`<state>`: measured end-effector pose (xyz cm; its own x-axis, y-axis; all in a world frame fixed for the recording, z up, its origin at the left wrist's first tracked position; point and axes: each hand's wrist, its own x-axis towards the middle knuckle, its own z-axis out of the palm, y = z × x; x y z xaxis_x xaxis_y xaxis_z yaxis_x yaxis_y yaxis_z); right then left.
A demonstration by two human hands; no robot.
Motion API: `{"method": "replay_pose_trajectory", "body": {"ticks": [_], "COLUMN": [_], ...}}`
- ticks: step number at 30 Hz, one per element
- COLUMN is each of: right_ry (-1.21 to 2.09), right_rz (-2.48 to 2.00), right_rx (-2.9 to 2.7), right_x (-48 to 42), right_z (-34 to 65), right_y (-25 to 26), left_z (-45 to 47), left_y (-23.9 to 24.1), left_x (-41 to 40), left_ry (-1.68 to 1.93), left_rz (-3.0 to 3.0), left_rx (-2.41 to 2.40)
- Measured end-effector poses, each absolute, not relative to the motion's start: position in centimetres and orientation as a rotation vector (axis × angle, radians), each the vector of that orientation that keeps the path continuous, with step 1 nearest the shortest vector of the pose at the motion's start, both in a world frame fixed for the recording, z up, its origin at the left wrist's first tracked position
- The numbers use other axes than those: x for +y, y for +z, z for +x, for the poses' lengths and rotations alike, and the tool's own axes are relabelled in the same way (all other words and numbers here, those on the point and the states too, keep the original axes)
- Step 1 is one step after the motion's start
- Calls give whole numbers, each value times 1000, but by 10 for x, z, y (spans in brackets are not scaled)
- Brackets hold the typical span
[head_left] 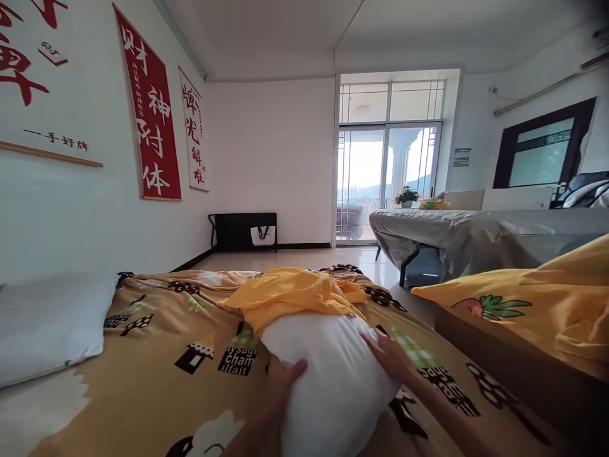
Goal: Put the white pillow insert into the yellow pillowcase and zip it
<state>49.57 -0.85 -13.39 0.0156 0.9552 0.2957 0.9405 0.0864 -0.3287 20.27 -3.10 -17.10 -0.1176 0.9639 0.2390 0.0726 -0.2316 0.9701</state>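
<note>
Pillowcase work looks partly done: the yellow fabric pillowcase (pixel 292 295) covers only the far end of the plump white pillow (pixel 328 374) lying on the patterned tan bedspread (pixel 157 355). Left hand (pixel 280 381) and right hand (pixel 387 355) press open-palmed against the pillow's sides, gripping nothing else.

white pillow (pixel 328 374), yellow pillowcase (pixel 290 295) — tan cartoon-print bedspread (pixel 157 355)

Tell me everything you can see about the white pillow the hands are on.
The plump white fabric pillow lies on the tan patterned bedspread, bare at its near end. Its far end sits inside a crumpled yellow pillowcase, bunched over it. The left hand presses its left side, fingers spread; the right hand rests flat on its right side. The surface looks smooth and soft, slightly wrinkled.
</note>
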Motion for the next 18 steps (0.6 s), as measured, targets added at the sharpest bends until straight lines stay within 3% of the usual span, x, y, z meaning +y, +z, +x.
{"method": "replay_pose_trajectory", "body": {"ticks": [4,9,12,18], "right_ry": [12,14,25,41], "right_rz": [-1769,-1538,-1369,-1147], "right_rx": [-2074,-2159,-2205,-2284], "right_x": [-27,-17,4,-24], "right_z": [447,417,387,308], "right_y": [-133,-122,-103,-70], "left_z": [114,31,43,120], "left_y": [-138,-151,-143,-99], "left_x": [-21,-47,-62,-61], "left_ry": [1342,917,1071,1192], "left_rz": [1378,1572,1918,2846], "left_rx": [1359,1691,1851,1672]}}
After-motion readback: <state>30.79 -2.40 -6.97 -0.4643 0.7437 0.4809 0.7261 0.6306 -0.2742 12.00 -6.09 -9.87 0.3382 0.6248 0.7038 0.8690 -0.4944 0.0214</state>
